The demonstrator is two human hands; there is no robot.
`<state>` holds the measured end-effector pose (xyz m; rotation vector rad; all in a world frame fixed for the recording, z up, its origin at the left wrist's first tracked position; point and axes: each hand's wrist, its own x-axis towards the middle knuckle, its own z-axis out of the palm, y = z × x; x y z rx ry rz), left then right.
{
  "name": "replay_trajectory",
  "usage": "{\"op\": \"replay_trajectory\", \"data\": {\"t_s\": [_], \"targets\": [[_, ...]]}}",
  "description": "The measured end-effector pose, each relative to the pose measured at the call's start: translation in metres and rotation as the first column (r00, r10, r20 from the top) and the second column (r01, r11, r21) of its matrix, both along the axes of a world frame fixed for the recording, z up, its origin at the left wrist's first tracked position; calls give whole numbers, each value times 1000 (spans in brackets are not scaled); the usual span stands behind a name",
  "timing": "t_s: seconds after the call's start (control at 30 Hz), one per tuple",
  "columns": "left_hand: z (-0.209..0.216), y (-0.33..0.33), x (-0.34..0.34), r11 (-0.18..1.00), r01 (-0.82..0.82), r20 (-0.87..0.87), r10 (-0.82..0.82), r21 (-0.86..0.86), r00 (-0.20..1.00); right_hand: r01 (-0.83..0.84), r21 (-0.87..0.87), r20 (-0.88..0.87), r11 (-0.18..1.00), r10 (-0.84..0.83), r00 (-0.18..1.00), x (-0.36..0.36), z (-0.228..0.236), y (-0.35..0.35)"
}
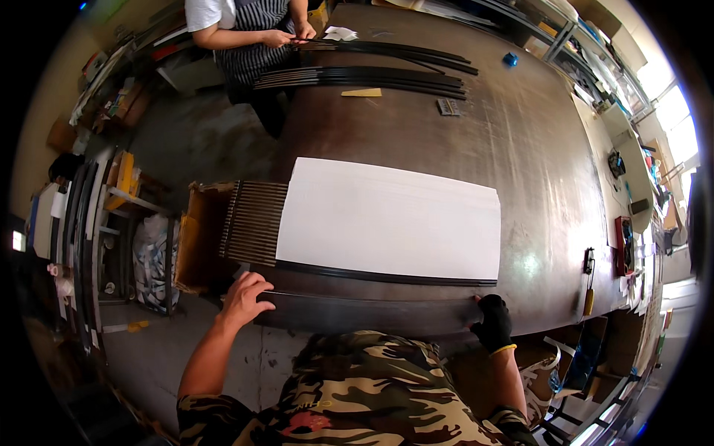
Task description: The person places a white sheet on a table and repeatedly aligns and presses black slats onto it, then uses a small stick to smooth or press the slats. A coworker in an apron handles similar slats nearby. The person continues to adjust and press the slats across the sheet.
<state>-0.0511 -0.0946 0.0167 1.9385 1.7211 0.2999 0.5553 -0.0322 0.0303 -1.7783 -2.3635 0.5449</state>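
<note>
My bare left hand (pixel 247 299) is at the near left corner of the dark table (pixel 535 245), fingers apart with nothing in them. My right hand (pixel 493 324), in a black glove with a yellow cuff, touches the table's front edge, its thumb and fingers apart. Between my hands runs the dark front face of the table. Just beyond lies a white rectangular sheet (pixel 390 223) over a row of slim rods (pixel 254 223), whose brownish ends stick out at the left. A few black strips (pixel 372 274) lie along the sheet's near edge.
Across the table a person in a striped apron (pixel 260 37) handles long black rods (pixel 372 76). A yellow piece (pixel 361 93), a small grey block (pixel 448 107) and a blue object (pixel 510 59) lie nearby. An open cardboard box (pixel 195 238) stands left; a yellow-handled tool (pixel 589 297) lies right.
</note>
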Motion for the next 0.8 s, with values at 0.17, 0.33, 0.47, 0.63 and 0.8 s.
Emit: {"op": "replay_trajectory", "data": {"t_s": [0.17,0.33,0.47,0.63,0.8], "targets": [[15,-5,14,1000,15,-137,-14,2,991,-5,-15,-15,1000,5,1000,-5,1,3],[10,7,3,999,28,-15,-29,-27,999,-31,58,-42,998,33,999,4,-14,-1],[11,9,-4,997,62,6,-62,53,998,-29,89,-78,996,36,996,3,-15,-1],[23,6,-1,998,28,27,-30,63,999,-28,70,-105,997,35,994,2,-14,1],[40,-3,6,993,54,36,-58,105,998,-24,179,-57,983,35,998,-15,4,-1]]}}
